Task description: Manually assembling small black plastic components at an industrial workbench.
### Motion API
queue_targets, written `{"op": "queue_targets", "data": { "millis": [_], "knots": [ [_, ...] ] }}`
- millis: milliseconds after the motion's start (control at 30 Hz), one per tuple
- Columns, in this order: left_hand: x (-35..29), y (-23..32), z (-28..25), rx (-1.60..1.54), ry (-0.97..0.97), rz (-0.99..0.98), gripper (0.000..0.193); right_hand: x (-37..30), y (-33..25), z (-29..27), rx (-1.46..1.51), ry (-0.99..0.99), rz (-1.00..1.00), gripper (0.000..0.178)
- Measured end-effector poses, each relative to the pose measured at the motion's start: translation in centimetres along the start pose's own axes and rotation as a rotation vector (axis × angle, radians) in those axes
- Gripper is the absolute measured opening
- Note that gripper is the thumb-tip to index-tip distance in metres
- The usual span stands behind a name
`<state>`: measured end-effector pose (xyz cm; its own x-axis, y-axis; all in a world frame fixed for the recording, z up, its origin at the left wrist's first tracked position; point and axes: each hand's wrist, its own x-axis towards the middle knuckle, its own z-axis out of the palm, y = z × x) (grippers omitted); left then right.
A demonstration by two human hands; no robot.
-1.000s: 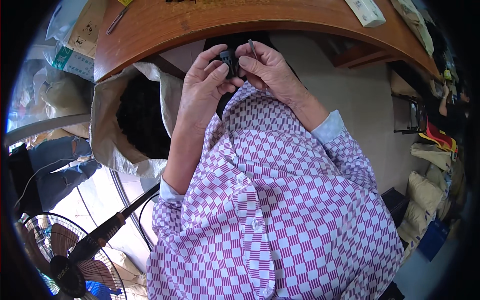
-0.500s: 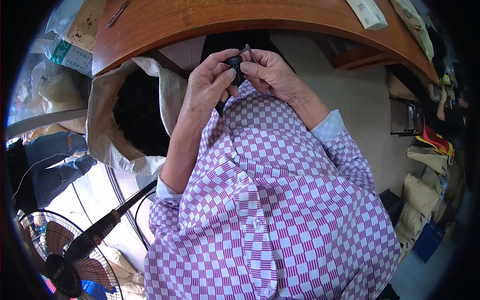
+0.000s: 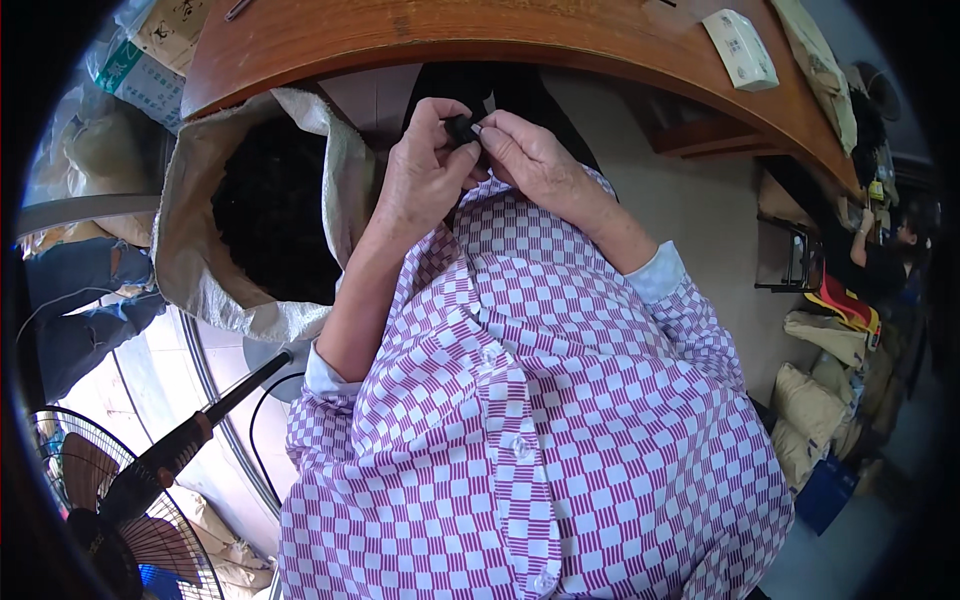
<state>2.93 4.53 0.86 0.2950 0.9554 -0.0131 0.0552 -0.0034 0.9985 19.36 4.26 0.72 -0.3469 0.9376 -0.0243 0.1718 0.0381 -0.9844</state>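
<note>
Above my lap, both hands meet at the table's near edge. My left hand (image 3: pixel 424 172) is closed round a small black plastic part (image 3: pixel 460 129), pinched between thumb and fingers. Close against it, my right hand (image 3: pixel 540 166) is closed on a small flat metal tool (image 3: pixel 489 102), whose grey end sticks up past the fingers. The tool's tip lies at the black part; fingers hide most of both, so I cannot tell exactly how they touch. Left of my left forearm stands an open white woven sack (image 3: pixel 345 185) holding a heap of black pieces (image 3: pixel 272 215).
A brown wooden table (image 3: pixel 480 30) curves across the front, with a white tissue pack (image 3: pixel 742 50) on its right. At lower left stands a fan (image 3: pixel 110 520). Further right are a chair (image 3: pixel 795 265), filled sacks (image 3: pixel 808 405) and another person (image 3: pixel 880 245).
The black part has tilted in my left hand, and my right hand has turned with the metal tool, its tip now at the part. The whole view has shifted slightly.
</note>
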Motion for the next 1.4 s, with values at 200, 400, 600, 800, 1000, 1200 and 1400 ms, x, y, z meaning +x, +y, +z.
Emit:
{"op": "queue_targets", "data": {
  "millis": [200,400,600,800,1000,1200,1400],
  "knots": [
    [0.0,0.1,0.5,-0.006,0.054,0.006,0.024,0.0,0.5,0.2,-0.092,0.013,-0.045,0.018],
    [-0.4,-0.4,1.1,0.334,0.277,0.13,0.025,0.7,-0.3,1.2,-0.14,0.083,-0.093,0.011],
    [-0.7,1.8,-1.2,0.543,0.307,0.207,0.023,2.3,-1.2,-0.5,-0.1,-0.027,-0.075,0.018],
    [-2.3,0.4,-12.6,1.072,0.6,0.032,0.022,8.7,0.1,-11.3,-0.711,0.378,-0.049,0.045],
    [-2.0,1.2,-11.3,1.024,0.53,0.111,0.028,13.7,0.7,-13.0,-1.141,0.51,-0.057,0.053],
    [-1.6,1.0,-10.0,0.971,0.491,0.066,0.026,13.5,1.7,-15.2,-1.19,0.569,0.01,0.04],
    [-0.2,1.6,-8.3,0.943,0.47,0.146,0.023,11.9,2.1,-19.9,-0.705,0.45,-0.054,0.03]
  ]
}}
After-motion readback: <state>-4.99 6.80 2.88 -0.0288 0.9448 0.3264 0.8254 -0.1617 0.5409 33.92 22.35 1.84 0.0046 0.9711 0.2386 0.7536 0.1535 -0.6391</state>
